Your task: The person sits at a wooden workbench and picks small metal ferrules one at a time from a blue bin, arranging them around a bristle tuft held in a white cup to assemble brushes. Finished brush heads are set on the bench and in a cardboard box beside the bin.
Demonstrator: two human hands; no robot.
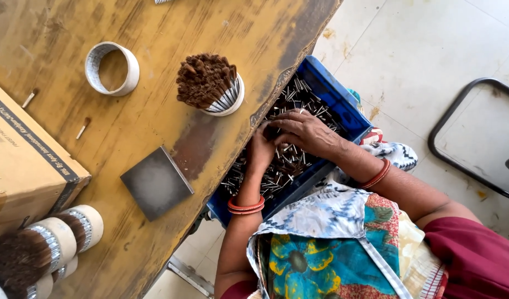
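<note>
Head view: both hands work in a blue crate [343, 105] of small metal-handled brushes [287, 160] held on the lap beside the wooden table [154, 122]. Left hand [261, 150] curls, fingers together, into the heap; right hand [303, 130] lies over it, fingers loosely spread. The pieces look light, stiff and slippery (best pinched by the shank).

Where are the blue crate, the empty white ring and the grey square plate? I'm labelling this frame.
blue crate [343, 102]: head view, on its far blue wall.
empty white ring [133, 72]: head view, on its right outer wall.
grey square plate [156, 182]: head view, middle of its flat top.
</note>
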